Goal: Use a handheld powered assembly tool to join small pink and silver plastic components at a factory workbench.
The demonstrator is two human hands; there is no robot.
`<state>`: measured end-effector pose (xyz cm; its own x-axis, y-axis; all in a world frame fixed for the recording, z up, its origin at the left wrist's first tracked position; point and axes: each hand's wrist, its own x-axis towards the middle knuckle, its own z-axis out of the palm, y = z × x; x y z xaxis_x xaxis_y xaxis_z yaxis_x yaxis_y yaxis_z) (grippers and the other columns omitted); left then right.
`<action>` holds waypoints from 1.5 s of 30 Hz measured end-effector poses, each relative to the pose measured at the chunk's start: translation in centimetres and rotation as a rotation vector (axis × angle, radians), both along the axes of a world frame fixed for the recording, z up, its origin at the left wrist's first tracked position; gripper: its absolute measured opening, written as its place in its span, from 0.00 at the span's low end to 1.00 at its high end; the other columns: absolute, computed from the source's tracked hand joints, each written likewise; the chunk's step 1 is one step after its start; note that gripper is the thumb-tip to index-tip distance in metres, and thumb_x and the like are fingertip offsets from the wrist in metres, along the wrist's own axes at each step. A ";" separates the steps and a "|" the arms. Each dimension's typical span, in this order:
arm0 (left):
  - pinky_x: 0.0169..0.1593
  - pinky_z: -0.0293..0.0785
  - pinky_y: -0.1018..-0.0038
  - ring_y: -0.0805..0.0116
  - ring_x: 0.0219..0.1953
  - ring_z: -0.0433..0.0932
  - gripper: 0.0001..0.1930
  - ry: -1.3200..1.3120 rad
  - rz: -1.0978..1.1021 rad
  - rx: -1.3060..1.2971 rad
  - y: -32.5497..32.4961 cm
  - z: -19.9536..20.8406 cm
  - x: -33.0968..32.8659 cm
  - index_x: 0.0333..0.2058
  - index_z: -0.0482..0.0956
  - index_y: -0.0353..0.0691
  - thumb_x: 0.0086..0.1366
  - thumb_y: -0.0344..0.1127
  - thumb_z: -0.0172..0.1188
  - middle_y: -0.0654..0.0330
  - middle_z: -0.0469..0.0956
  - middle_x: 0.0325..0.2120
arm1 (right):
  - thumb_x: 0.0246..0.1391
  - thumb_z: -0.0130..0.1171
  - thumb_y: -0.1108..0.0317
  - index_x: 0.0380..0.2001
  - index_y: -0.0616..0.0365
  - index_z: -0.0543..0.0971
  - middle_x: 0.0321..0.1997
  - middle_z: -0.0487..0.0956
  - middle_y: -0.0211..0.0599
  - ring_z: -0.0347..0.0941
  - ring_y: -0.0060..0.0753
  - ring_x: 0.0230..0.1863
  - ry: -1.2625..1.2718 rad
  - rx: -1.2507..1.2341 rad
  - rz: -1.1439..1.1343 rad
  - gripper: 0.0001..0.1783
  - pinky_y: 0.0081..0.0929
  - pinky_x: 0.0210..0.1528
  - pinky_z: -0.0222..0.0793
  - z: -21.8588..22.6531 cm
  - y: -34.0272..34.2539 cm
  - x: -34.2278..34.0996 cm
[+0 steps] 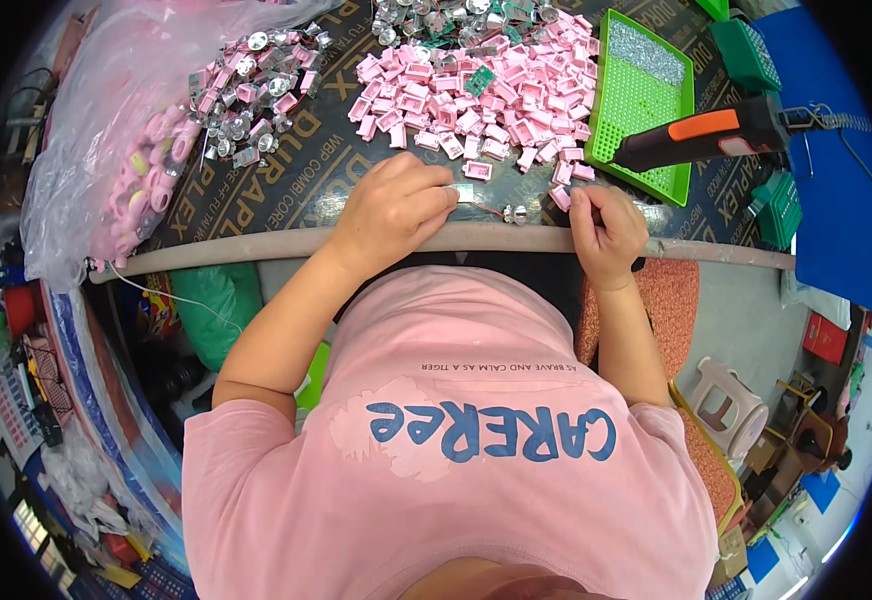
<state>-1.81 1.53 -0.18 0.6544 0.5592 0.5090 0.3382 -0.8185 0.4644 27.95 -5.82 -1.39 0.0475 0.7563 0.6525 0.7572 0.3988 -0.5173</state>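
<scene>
My left hand (396, 208) is closed, its fingertips pinching the end of a small green-white circuit board (465, 192) just above the table's near edge. A thin wire runs from that board to a small clear and silver LED reflector (515, 214), which lies on the table between my hands. To the right, my right hand (610, 230) has its fingers curled inward. Its index fingertip sits against a small pink plastic housing (560, 198) at the near edge of the pile. What is inside the curled fingers is hidden.
A large heap of pink housings (426, 95) covers the table's middle. Silver reflectors with boards (256, 90) lie left, beside a clear bag of pink parts (151, 170). A green tray of screws (656, 65) stands right, with a black-orange electric screwdriver (701, 130) across it.
</scene>
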 end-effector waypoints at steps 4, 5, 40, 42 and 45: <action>0.42 0.79 0.63 0.56 0.37 0.80 0.12 0.026 -0.001 0.015 0.1 0.1 0.1 0.38 0.86 0.40 0.53 0.25 0.74 0.59 0.85 0.42 | 0.54 0.71 0.77 0.30 0.58 0.84 0.22 0.78 0.36 0.73 0.38 0.21 -0.005 -0.021 0.017 0.05 0.34 0.25 0.66 0.4 -0.2 0.1; 0.42 0.78 0.62 0.56 0.37 0.80 0.12 0.031 -0.013 0.018 0.1 0.1 0.1 0.38 0.86 0.40 0.54 0.25 0.74 0.59 0.85 0.42 | 0.54 0.71 0.77 0.30 0.58 0.84 0.22 0.78 0.36 0.73 0.38 0.21 -0.002 -0.022 0.026 0.05 0.34 0.25 0.66 0.5 -0.2 0.1; 0.41 0.76 0.61 0.56 0.36 0.79 0.11 0.084 -0.027 -0.068 0.5 0.6 0.0 0.39 0.86 0.39 0.55 0.26 0.72 0.57 0.84 0.44 | 0.48 0.74 0.74 0.37 0.56 0.85 0.37 0.84 0.38 0.80 0.44 0.34 -0.157 -0.113 0.241 0.11 0.38 0.36 0.76 1.1 0.1 0.7; 0.41 0.75 0.61 0.57 0.36 0.79 0.11 0.063 -0.062 -0.069 0.6 0.6 0.0 0.39 0.85 0.38 0.55 0.25 0.72 0.57 0.84 0.44 | 0.48 0.74 0.71 0.43 0.55 0.86 0.44 0.86 0.37 0.82 0.44 0.37 -0.231 -0.091 0.240 0.16 0.38 0.39 0.78 0.6 0.1 0.9; 0.42 0.75 0.61 0.57 0.36 0.79 0.11 0.081 -0.027 -0.095 0.2 0.7 0.0 0.39 0.85 0.38 0.56 0.25 0.71 0.57 0.84 0.44 | 0.47 0.74 0.71 0.45 0.55 0.86 0.46 0.87 0.37 0.82 0.44 0.38 -0.278 -0.111 0.220 0.18 0.38 0.41 0.79 0.7 0.1 0.6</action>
<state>-1.80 1.71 0.49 0.7068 0.5838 0.3994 0.3558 -0.7814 0.5127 28.58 -5.72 -0.72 -0.2917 0.7956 0.5310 0.7775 0.5205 -0.3528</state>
